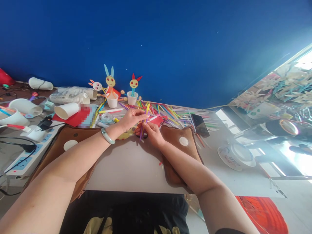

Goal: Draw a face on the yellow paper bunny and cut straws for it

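My left hand (133,117), with a pale bangle on its wrist, pinches the upper part of some thin purple and yellow sticks (141,133). Lower down, my right hand (153,132) closes its fingers on the same sticks. They stand nearly upright above the table, and the fingers partly hide where the colours meet. Behind and under my hands lie red paper pieces (158,120). What looks like dark scissor handles (145,135) shows just below my fingers. A yellow paper piece (125,134) rests by my left wrist.
Paper cups with rabbit-faced figures (112,100) (132,98) stand at the back. Many coloured sticks (170,113) lie scattered there. A phone (200,124) is to the right. Brown cushions (179,156) flank the white table (126,169). Cups (67,110) and a power strip (26,156) crowd the left.
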{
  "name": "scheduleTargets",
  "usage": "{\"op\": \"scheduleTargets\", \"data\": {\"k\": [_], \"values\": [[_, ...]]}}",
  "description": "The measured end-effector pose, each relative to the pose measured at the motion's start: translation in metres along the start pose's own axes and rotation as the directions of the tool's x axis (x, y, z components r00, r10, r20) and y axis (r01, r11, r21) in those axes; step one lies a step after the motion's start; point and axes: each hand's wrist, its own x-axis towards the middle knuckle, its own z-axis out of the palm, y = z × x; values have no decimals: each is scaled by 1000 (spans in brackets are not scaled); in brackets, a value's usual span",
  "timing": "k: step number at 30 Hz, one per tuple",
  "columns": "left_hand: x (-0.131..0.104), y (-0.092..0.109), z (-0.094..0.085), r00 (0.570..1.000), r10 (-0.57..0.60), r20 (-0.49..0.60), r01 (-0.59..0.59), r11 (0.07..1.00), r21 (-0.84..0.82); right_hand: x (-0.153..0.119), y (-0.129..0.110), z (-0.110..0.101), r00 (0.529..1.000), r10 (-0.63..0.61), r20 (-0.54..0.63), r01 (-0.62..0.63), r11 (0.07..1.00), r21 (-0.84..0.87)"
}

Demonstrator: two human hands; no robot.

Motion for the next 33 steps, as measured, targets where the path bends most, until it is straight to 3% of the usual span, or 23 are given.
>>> {"op": "scheduleTargets", "data": {"k": [11,20,27,33], "values": [[-3,5,1,1000,-24,9,24,1000,-13,-2,-5,2,1000,-13,-27,12,999,-37],[2,-5,-1,1000,20,3,-20,1000,11,0,-4,1,993,-101,-61,97,994,-59],[-4,8,-5,995,29,95,-32,999,32,-1,-5,2,991,-123,-62,118,990,-81],[-3,8,-5,995,45,85,-51,997,63,-1,-6,1,990,-129,-51,126,990,-61]]}}
